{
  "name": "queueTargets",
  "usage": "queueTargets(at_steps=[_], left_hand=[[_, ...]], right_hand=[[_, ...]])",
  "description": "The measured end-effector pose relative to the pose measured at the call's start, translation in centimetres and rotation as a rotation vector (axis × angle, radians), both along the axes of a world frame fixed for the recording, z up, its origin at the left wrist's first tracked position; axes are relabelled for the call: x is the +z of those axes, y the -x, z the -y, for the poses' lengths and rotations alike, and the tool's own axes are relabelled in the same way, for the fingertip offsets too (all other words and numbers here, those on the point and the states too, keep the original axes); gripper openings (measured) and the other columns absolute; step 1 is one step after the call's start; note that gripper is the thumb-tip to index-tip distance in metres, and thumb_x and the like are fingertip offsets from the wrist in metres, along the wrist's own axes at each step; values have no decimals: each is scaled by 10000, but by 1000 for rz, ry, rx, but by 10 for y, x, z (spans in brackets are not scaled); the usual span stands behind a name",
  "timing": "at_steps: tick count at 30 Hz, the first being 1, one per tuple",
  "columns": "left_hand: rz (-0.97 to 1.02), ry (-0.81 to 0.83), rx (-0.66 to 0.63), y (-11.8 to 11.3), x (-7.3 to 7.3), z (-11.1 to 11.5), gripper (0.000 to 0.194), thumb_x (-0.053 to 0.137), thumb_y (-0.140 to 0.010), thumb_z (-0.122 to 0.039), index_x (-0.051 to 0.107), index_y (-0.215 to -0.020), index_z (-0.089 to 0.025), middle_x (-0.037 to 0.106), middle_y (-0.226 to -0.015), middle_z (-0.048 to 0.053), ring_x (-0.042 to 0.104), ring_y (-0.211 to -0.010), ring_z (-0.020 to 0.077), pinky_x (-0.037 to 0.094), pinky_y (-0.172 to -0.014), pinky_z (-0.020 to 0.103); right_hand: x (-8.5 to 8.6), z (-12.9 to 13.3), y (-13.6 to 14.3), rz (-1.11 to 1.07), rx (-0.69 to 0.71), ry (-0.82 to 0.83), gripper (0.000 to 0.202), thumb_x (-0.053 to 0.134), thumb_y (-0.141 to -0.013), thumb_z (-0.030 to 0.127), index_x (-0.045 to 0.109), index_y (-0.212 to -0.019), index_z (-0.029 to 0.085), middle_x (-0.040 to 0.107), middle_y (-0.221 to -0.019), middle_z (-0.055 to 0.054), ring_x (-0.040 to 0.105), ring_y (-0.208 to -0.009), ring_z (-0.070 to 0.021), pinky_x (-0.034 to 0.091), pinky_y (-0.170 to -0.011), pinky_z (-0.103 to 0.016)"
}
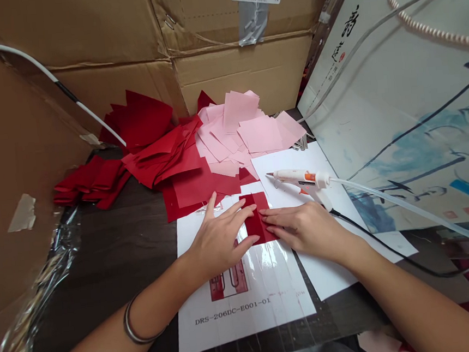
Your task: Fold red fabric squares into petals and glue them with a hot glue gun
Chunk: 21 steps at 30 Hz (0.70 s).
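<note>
A small red fabric piece point(257, 201) with a crease down its middle lies flat on a printed white sheet point(248, 328). My left hand point(223, 234) is at its left side with the fingers spread; the fingertips and thumb rest on or just over the piece. From the right, my right hand point(304, 224) lays its outstretched fingers and thumb on the piece's right half. Neither hand lifts it. Part of a red-and-white printed picture point(227, 283) shows below my left hand, above the text "DRS-206DC-E001-01".
A white glue gun point(300, 178) with a long glue stick point(405, 205) lies on another white sheet point(328, 266). Red pieces point(154, 150), pink pieces point(234, 129) and folded red bundles point(93, 180) are heaped behind. Cardboard point(102, 28) and a printed bag point(402, 117) enclose the dark table point(142, 244).
</note>
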<state>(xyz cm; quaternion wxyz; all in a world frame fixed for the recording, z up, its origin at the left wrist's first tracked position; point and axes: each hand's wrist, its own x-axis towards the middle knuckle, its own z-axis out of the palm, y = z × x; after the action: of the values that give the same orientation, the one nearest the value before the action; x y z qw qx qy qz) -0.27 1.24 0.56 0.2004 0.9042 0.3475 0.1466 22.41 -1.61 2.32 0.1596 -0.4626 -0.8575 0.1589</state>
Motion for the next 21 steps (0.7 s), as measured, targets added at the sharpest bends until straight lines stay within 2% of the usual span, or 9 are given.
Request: queueTargets(at_steps=[6, 11, 14, 17, 21], left_hand=[[5, 9, 0, 0, 1, 0, 448, 557, -919, -392, 468, -1307, -186, 603, -1337, 79, 486, -1318, 250, -16, -1183, 583], [38, 16, 13, 0, 1, 0, 432, 547, -923, -402, 480, -1296, -195, 622, -1307, 85, 511, -1293, 263, -31, -1176, 592], [46, 29, 17, 0, 1, -1, 456, 561, -913, -416, 476, -1307, -202, 620, -1309, 87, 517, -1288, 270, -32, -1172, 600], [48, 41, 25, -1, 2, -1, 451, 565, -910, -412, 487, -1305, -209, 630, -1297, 79, 529, -1276, 270, -34, -1173, 599], [51, 34, 33, -1, 6, -1, 430, 531, -917, -400, 512, -1296, -200, 636, -1288, 85, 542, -1261, 275, -40, -1174, 600]], right_hand=[[-2, 1, 1, -20, 32, -7, 281, 506, -917, 193, 710, -1108, 165, 710, -1161, -24, 693, -1023, -190, 550, -901, -345], [-1, 4, 12, -20, 145, 30, 327, 489, -862, 120, 651, -1140, 181, 659, -1261, -28, 685, -1010, -192, 527, -768, -294], [2, 5, 20, 87, 113, 86, 348, 461, -842, 101, 587, -1160, 164, 730, -1042, -42, 693, -751, -174, 448, -606, -278], [5, 6, 24, 210, 94, 104, 328, 445, -845, 117, 541, -1158, 142, 715, -780, -30, 622, -571, -164, 335, -536, -277], [8, 9, 26, 274, 147, 105, 361, 446, -831, 119, 506, -1186, 132, 709, -779, -41, 602, -561, -162, 268, -529, -288]])
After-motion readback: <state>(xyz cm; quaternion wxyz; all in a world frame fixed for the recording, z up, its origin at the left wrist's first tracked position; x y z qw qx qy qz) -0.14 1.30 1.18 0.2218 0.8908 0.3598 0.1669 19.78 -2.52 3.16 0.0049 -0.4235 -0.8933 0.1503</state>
